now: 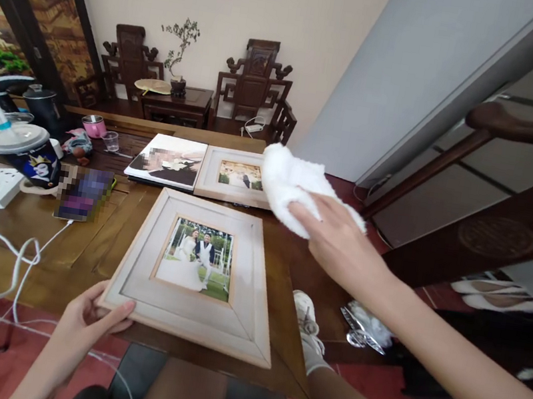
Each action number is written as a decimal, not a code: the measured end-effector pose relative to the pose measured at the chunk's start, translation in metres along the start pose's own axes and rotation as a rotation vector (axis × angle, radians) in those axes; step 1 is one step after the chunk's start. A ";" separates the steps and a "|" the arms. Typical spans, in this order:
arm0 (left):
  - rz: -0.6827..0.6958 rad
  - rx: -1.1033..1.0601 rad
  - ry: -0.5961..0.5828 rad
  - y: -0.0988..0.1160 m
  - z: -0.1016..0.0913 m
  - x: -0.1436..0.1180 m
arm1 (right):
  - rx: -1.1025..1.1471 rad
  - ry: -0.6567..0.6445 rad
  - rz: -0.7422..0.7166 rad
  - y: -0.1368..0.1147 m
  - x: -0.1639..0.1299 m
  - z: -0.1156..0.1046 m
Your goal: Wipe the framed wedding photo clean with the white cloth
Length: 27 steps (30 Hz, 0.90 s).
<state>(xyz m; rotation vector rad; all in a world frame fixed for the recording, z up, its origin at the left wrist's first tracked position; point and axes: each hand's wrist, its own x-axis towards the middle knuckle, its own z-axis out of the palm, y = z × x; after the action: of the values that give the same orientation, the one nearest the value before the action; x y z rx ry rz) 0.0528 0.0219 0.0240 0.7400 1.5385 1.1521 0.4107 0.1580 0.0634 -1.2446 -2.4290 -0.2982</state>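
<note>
My left hand (94, 314) grips the near left corner of a whitewashed wooden photo frame (254, 278), thumb on top and fingers beneath. The frame lies at the near right part of the table and holds a picture of a couple outdoors. In my right hand (334, 237) is a fluffy white cloth (294, 180), bunched up and raised beyond the frame's right side. A second pale photo frame (208, 170) lies behind the first, its right end partly hidden by the cloth. Touching its left side is a photo album (147, 167) with a picture on its cover.
On the wooden table (84, 265), a power strip (0, 184), lidded cup (26, 151), phone (85, 194) and pink mug (94, 126) stand to the left. White cables (25, 269) hang over the near edge. Carved chairs (257, 83) stand behind; a wooden rail (427, 171) is at right.
</note>
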 end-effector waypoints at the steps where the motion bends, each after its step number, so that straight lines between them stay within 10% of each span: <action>1: 0.037 0.097 -0.005 0.002 -0.004 0.002 | -0.011 -0.033 -0.042 -0.004 -0.002 0.010; 8: 0.402 0.727 0.028 0.015 -0.017 0.036 | -0.029 -0.227 -0.272 -0.040 -0.018 0.047; 12: 0.773 0.864 -0.208 0.019 0.006 0.070 | -0.030 -0.236 -0.274 -0.041 -0.019 0.040; 19: 0.927 0.980 -0.350 0.017 0.018 0.097 | 0.006 -0.136 -0.161 -0.036 0.025 0.023; 27: 1.009 1.046 -0.286 0.009 0.019 0.104 | -0.116 -0.154 -0.480 -0.097 0.102 0.064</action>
<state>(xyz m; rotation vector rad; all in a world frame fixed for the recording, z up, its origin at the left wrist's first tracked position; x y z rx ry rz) 0.0412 0.1231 -0.0058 2.4567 1.4583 0.7269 0.2627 0.1989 0.0493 -0.7298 -2.8620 -0.4968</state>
